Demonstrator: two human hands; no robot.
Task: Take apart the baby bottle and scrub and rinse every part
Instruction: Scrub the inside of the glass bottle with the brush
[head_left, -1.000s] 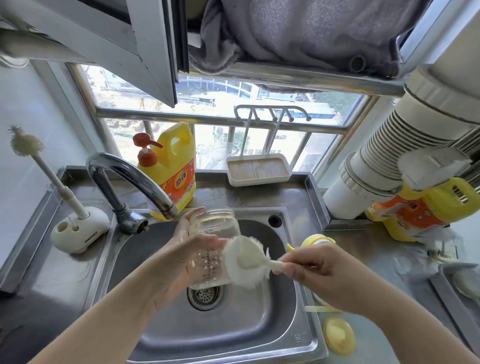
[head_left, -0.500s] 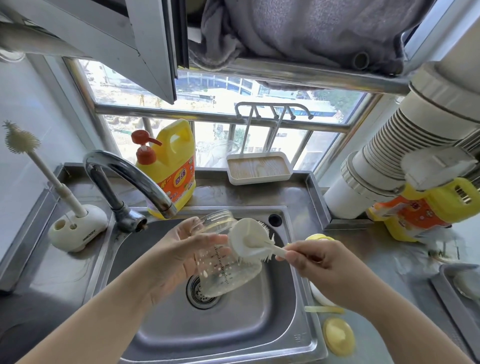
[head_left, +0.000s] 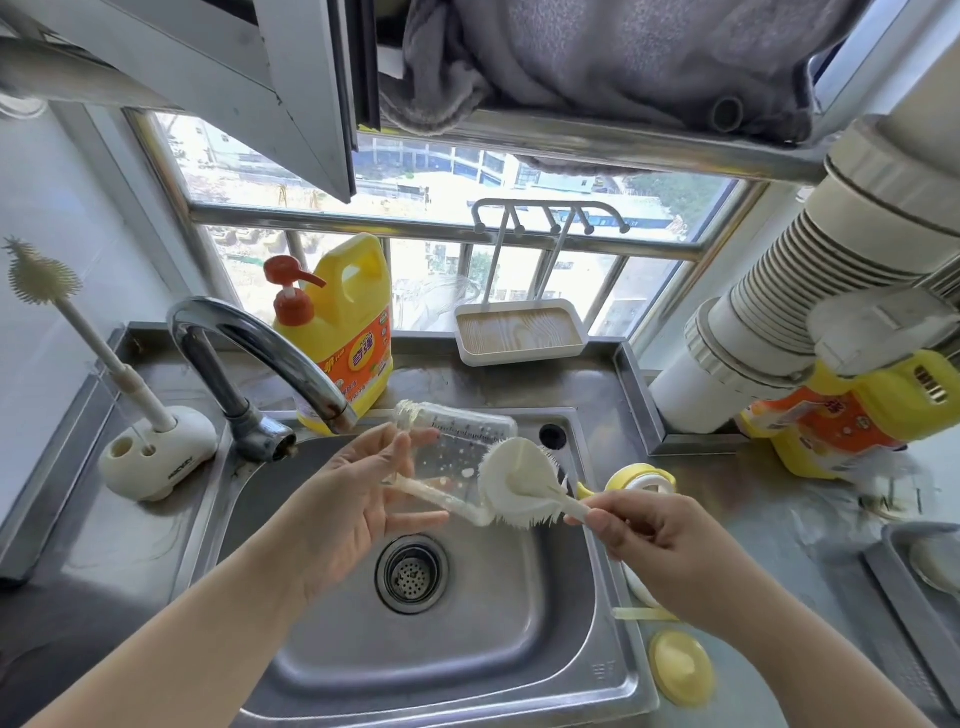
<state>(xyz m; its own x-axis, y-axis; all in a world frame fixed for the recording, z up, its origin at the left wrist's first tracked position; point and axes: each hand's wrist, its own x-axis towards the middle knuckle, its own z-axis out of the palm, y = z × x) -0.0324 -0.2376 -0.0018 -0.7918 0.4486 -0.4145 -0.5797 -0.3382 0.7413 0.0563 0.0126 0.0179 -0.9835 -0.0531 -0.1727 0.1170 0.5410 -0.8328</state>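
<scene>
Over the steel sink (head_left: 519, 649), my left hand (head_left: 348, 504) holds the clear baby bottle (head_left: 457, 441) between thumb and fingers. The bottle lies on its side with its open neck toward the faucet tip. Droplets and suds cling to its wall. My right hand (head_left: 654, 540) grips the handle of a white sponge brush (head_left: 519, 483), whose round head presses against the right, lower end of the bottle. A yellow bottle collar (head_left: 644, 478) sits on the counter right of the sink. A yellow round lid (head_left: 680, 670) and a pale straw (head_left: 644, 616) lie nearer me.
The faucet (head_left: 270, 348) arches over the sink's left rear; no water runs. A yellow detergent jug (head_left: 348, 322) stands behind it. A white brush stand (head_left: 156, 457) is at left, a tray rack (head_left: 519, 332) by the window, another jug (head_left: 841, 415) and a pipe at right.
The left hand has tipped the bottle from upright to lying sideways, neck toward the faucet. The brush head has shifted from the bottle's side to its right end.
</scene>
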